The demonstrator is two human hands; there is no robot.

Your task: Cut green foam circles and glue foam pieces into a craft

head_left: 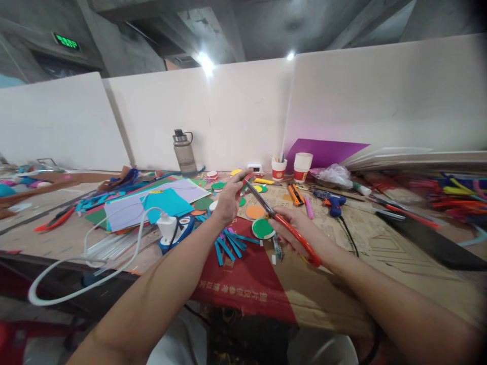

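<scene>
My right hand [294,228] grips a pair of scissors [287,228] by the red-orange handles, with the metal blades pointing up and to the left. The blade tips reach my left hand [230,197], whose fingers are pinched together. A bit of green shows at those fingers, but what they hold is too small to make out. Below the blades lie a green disc with a pale rim [263,229] and an orange disc [254,212]. Blue paper strips [230,246] fan out beneath my left wrist.
A hot glue gun [335,202], an orange utility knife [296,194] and paper cups [303,167] stand or lie to the right. Coloured sheets [167,205], a power strip with a white plug [167,225] and a water bottle [184,154] are left. Cardboard [323,289] covers the table.
</scene>
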